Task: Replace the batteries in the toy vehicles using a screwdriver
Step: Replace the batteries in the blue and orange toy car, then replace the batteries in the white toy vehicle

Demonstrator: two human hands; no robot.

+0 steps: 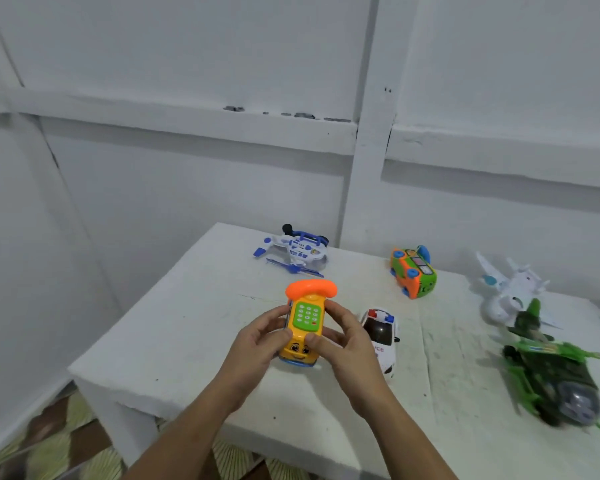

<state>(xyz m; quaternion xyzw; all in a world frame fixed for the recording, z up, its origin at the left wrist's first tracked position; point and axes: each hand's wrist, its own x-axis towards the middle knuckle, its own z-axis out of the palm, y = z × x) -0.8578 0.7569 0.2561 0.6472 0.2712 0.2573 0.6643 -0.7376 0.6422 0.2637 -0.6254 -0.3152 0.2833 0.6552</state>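
A yellow toy phone car (305, 325) with a green keypad, an orange handset on top and a cartoon face at its front is upright at the table's near middle. My left hand (257, 344) grips its left side and my right hand (343, 341) grips its right side, thumbs on top near the face. Whether its wheels touch the table I cannot tell. A white police car (381, 336) sits just right of my right hand. No screwdriver or battery is in view.
On the white table (174, 344) lie a blue-and-white toy helicopter (295, 251) at the back, an orange-and-green toy car (413, 271) on its side, a white toy plane (513, 289) and a green helicopter (551, 372) at right. White walls stand behind and left.
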